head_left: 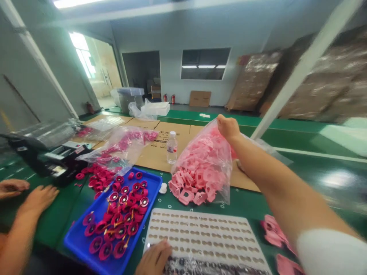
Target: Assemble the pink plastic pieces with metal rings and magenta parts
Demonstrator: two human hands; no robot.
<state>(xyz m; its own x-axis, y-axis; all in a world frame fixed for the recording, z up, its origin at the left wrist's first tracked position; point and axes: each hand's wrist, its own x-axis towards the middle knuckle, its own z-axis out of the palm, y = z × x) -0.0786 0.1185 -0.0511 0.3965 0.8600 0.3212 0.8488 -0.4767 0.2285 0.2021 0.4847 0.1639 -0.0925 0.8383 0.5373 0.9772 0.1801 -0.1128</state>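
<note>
While the right hand (228, 128) clenches its gathered neck, a clear plastic bag of pink moulded parts (200, 168) stands on the green bench (246, 202).
Long axis near vertical; right hand nearer, directly above. Left hand (153, 259), fingers loosely open, at edge of white dimpled tray (206, 233); blue tray (75, 240) beside it.

A green counter (321, 172) carries a blue tray (151, 183) of red parts (120, 229), a white dimpled tray (200, 233), and flattened cardboard sheets (172, 126).
</note>
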